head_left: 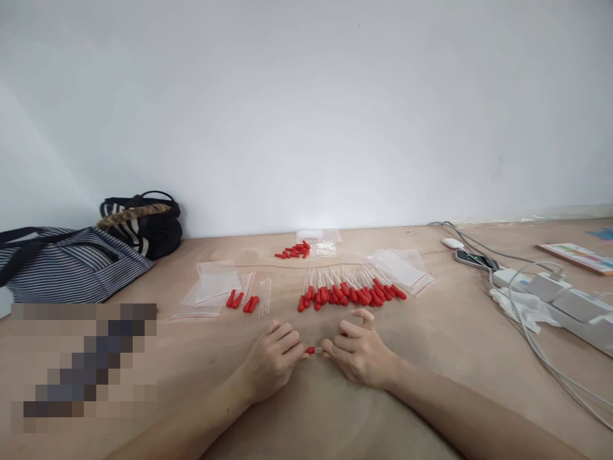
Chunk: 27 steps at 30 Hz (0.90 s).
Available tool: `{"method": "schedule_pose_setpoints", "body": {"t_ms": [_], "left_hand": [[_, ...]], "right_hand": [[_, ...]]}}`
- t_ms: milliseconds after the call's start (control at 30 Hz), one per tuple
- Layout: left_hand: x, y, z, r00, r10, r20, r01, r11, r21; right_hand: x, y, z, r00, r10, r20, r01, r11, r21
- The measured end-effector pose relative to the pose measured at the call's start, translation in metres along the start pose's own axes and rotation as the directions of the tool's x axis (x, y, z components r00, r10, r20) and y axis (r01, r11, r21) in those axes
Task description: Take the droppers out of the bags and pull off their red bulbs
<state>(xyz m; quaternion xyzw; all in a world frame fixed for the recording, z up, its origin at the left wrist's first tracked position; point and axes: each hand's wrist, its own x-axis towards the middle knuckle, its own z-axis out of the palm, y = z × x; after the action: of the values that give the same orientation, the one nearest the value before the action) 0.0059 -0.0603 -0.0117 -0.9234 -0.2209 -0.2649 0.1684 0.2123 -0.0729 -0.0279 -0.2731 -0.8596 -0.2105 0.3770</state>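
Low over the near middle of the table, my left hand [276,359] pinches a red rubber dropper bulb [310,350], mostly hidden by the fingers. Facing it, my right hand [360,358] is closed on a clear thin dropper tube [318,350], whose end meets the bulb's mouth. How far the tube sits inside cannot be made out. Just beyond my hands lies a row of droppers [352,294], red bulbs towards me and clear tubes pointing away. Loose red bulbs [249,304] and several clear tubes [265,298] lie beyond my left hand.
More red bulbs [293,250] and a bundle of clear tubes [325,248] lie near the wall. Zip bags [211,284] rest at left, others [405,268] at right. A striped bag [76,265] stands far left; a power strip [582,313] with cables lies right.
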Motion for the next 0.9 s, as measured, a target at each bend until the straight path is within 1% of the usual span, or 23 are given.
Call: {"method": "schedule_pose_setpoints", "body": {"t_ms": [67,100,167,233,267,300,367,400,433,500,567,600,667,733,767,800,833,867,900], "left_hand": [[-0.007,-0.006,-0.001,0.999,-0.037,-0.029,0.037,0.999,0.002],[-0.011,-0.010,-0.002,0.996,-0.078,-0.051,0.078,0.997,0.001],[-0.021,-0.021,-0.006,0.977,-0.193,-0.090,0.193,0.981,-0.017],[-0.030,-0.034,-0.013,0.940,-0.327,-0.100,0.323,0.945,-0.053],[-0.034,-0.040,-0.016,0.909,-0.404,-0.106,0.399,0.915,-0.067],[-0.036,-0.048,-0.020,0.866,-0.486,-0.114,0.481,0.874,-0.074],[-0.039,-0.062,-0.026,0.751,-0.646,-0.135,0.644,0.762,-0.067],[-0.041,-0.069,-0.028,0.692,-0.710,-0.134,0.709,0.703,-0.061],[-0.042,-0.075,-0.029,0.644,-0.756,-0.117,0.756,0.652,-0.053],[-0.044,-0.086,-0.028,0.582,-0.812,-0.048,0.810,0.584,-0.047],[-0.046,-0.092,-0.025,0.548,-0.836,0.016,0.836,0.547,-0.046],[-0.046,-0.094,-0.023,0.540,-0.841,0.027,0.841,0.539,-0.043],[-0.045,-0.091,-0.022,0.550,-0.835,-0.011,0.834,0.550,-0.033],[-0.041,-0.082,-0.022,0.585,-0.804,-0.104,0.806,0.591,-0.038],[-0.037,-0.074,-0.022,0.615,-0.777,-0.136,0.778,0.625,-0.056],[-0.033,-0.065,-0.022,0.653,-0.743,-0.145,0.740,0.667,-0.088],[-0.029,-0.054,-0.021,0.702,-0.702,-0.120,0.689,0.713,-0.132],[-0.024,-0.043,-0.020,0.769,-0.637,-0.059,0.618,0.763,-0.190],[-0.019,-0.032,-0.018,0.818,-0.576,0.005,0.557,0.789,-0.260]], "right_hand": [[-0.003,0.005,-0.003,1.000,0.018,0.003,-0.018,1.000,-0.005],[-0.005,0.008,-0.005,0.999,0.046,0.005,-0.046,0.999,-0.012],[-0.008,0.015,-0.009,0.993,0.121,0.008,-0.121,0.992,-0.027],[-0.009,0.019,-0.010,0.985,0.171,0.015,-0.171,0.985,-0.031],[-0.009,0.020,-0.009,0.984,0.179,0.021,-0.178,0.984,-0.027],[-0.009,0.020,-0.008,0.983,0.178,0.031,-0.178,0.984,-0.022],[-0.008,0.018,-0.005,0.984,0.173,0.049,-0.173,0.985,-0.011],[-0.008,0.017,-0.003,0.983,0.175,0.054,-0.175,0.985,-0.008],[-0.008,0.017,-0.002,0.982,0.177,0.060,-0.177,0.984,-0.006],[-0.009,0.016,-0.001,0.982,0.175,0.072,-0.176,0.984,0.000],[-0.010,0.016,-0.001,0.983,0.163,0.082,-0.164,0.986,0.007],[-0.010,0.016,-0.002,0.984,0.158,0.086,-0.160,0.987,0.009],[-0.010,0.015,-0.002,0.984,0.159,0.086,-0.160,0.987,0.009],[-0.009,0.015,-0.002,0.983,0.170,0.074,-0.170,0.985,0.006],[-0.008,0.014,-0.002,0.982,0.177,0.066,-0.177,0.984,0.007],[-0.007,0.012,-0.001,0.981,0.184,0.058,-0.185,0.983,0.014],[-0.005,0.011,-0.001,0.980,0.191,0.046,-0.193,0.981,0.030],[-0.004,0.009,-0.001,0.979,0.199,0.032,-0.200,0.978,0.052],[-0.002,0.007,-0.001,0.979,0.205,0.017,-0.206,0.975,0.080]]}}
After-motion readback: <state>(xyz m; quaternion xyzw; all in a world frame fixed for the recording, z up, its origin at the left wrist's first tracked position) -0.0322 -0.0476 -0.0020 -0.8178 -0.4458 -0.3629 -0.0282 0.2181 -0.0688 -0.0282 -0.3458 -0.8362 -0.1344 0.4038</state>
